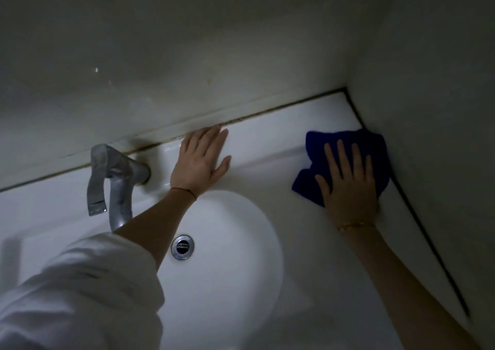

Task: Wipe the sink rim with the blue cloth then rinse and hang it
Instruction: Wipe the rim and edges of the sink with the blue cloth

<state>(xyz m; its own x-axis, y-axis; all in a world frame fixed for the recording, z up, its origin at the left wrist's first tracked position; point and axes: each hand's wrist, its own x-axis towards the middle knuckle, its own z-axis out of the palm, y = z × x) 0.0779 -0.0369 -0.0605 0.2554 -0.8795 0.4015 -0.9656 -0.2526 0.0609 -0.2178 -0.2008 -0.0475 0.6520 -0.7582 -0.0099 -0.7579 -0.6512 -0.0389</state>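
The blue cloth [316, 146] lies crumpled on the white sink rim [270, 146] at the far right corner, against the side wall. My right hand [348, 180] presses flat on the cloth, fingers spread and pointing toward the back wall. My left hand [201, 159] rests flat and empty on the back of the rim, just right of the tap, fingertips touching the dark seam under the wall. The round white basin [241, 229] with its chrome drain [182, 246] lies between my two arms.
A chrome tap [115, 178] with a long lever stands at the back left of the basin. Walls close the rim in at the back and on the right, with dark sealant [417, 215] along both joints. My white left sleeve [80, 296] fills the lower left.
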